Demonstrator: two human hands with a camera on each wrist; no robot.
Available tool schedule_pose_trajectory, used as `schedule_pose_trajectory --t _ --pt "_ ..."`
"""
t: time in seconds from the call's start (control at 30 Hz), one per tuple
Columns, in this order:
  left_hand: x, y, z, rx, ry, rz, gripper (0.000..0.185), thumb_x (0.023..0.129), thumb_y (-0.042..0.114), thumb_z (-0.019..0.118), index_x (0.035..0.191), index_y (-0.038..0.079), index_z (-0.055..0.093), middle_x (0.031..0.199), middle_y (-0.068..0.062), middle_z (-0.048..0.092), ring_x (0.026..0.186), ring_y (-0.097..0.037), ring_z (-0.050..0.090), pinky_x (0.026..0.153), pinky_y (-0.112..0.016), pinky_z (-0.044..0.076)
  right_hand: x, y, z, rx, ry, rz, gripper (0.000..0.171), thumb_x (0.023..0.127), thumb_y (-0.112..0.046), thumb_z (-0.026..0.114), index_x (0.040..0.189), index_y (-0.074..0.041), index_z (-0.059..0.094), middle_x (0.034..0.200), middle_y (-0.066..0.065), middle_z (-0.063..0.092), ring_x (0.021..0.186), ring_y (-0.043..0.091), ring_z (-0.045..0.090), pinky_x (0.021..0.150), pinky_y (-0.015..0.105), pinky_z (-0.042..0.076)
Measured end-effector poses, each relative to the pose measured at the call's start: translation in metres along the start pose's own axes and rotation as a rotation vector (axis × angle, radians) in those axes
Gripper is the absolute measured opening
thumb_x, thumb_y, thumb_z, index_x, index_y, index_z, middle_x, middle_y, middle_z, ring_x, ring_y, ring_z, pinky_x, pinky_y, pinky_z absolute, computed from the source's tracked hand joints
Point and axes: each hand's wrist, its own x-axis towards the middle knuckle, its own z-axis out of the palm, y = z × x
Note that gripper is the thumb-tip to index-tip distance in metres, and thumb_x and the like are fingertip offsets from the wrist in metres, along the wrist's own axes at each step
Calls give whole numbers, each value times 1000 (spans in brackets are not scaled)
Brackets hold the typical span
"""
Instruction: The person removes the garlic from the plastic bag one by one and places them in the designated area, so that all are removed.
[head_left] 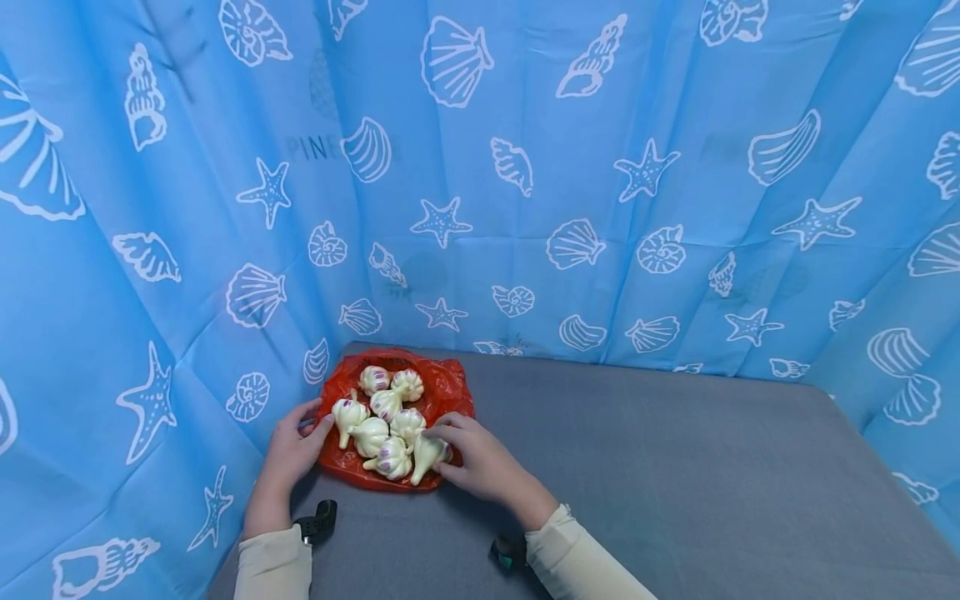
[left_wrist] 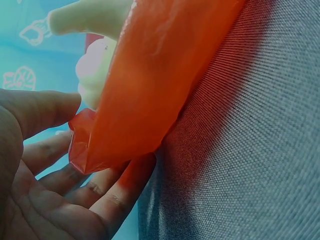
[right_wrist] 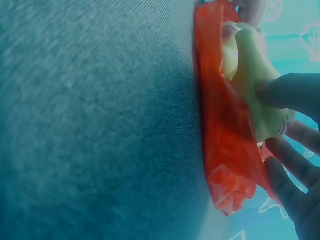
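Several white garlic bulbs (head_left: 371, 437) with purple streaks lie together in an opened red plastic bag (head_left: 442, 379) on the grey table. At the bag's left side, my left hand (head_left: 295, 446) holds the rim, thumb at the edge and fingers behind and beneath the red plastic (left_wrist: 150, 80). My right hand (head_left: 480, 458) grips a garlic bulb (head_left: 429, 455) at the bag's right front corner, its stem pointing toward me. In the right wrist view the thumb presses that bulb (right_wrist: 257, 95) from one side, with fingers on the other.
The grey cloth-covered table (head_left: 637, 467) stretches off to the right. A blue curtain (head_left: 525, 183) with white shells and starfish hangs behind and along both sides. Black wrist devices (head_left: 321, 521) are strapped near both cream sleeves (head_left: 273, 562).
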Motion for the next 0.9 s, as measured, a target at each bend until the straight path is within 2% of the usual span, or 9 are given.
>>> schedule_pose_trajectory --t 0.2,0.33,0.43,0.57,0.9 --pt "0 0 0 -3 1 1 63 110 30 56 162 0 37 160 -33 42 145 -51 47 119 -63 43 -4 -1 -7 81 44 -12 45 95 -16 81 139 -17 69 132 -2 64 119 12 62 101 33 58" --pt "0 -1 1 0 -8 -11 65 110 31 55 163 1 36 161 -32 41 146 -51 46 120 -63 42 -10 -1 -13 178 90 -14 44 94 -14 81 137 -17 70 132 -2 64 107 13 63 83 36 61" --pt "0 -2 1 6 -14 -13 66 110 34 55 163 1 35 161 -32 41 146 -51 45 120 -64 42 -16 -2 -21 222 141 -35 44 93 -12 83 135 -15 71 131 -1 65 101 14 64 76 35 60" --pt "1 -1 1 3 -15 -10 67 110 36 55 163 1 35 161 -32 41 146 -51 45 120 -64 42 -23 -1 -32 252 207 -41 45 90 -10 85 133 -13 71 129 2 67 102 15 65 82 33 61" --pt "1 -3 2 19 0 -4 64 110 32 56 162 1 38 159 -34 43 143 -52 48 118 -65 43 -39 10 -51 296 307 50 46 89 -11 87 133 -15 71 128 2 68 104 17 67 84 44 63"
